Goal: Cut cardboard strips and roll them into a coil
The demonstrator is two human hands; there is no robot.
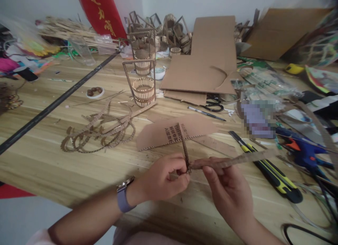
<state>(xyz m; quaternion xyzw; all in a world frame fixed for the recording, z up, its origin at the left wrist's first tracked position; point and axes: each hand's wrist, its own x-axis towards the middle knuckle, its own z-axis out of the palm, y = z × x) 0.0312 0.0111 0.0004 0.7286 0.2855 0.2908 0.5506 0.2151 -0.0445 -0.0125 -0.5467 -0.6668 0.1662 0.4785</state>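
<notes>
Head-camera view: a person at a cluttered wooden table [39, 160] works two lengths of corrugated card just on the near side of a printed cardboard sheet [169, 134]. The long cardboard strip [237, 161] lies almost level, its long axis running from the hands out to the right and slightly away, its far tip ending well right of the sheet. The thin strip [184, 143] stands nearly upright from the same meeting point, leaning a little left, its top overlapping the sheet's near edge.

The left hand [163, 178], a watch [124, 199] on its wrist, is closed tight, thumb and forefinger pinching the foot of the thin strip. The right hand [229, 194] nips the near end of the long cardboard strip between thumb and curled fingers.

How the two strips join cannot be made out; the fingertips cover the spot. Left of the sheet lie curled cardboard trimmings [97, 134]; right of it a yellow-and-black utility knife [274, 176], partly crossed by the long strip. Both forearms are cut off by the lower edge.
</notes>
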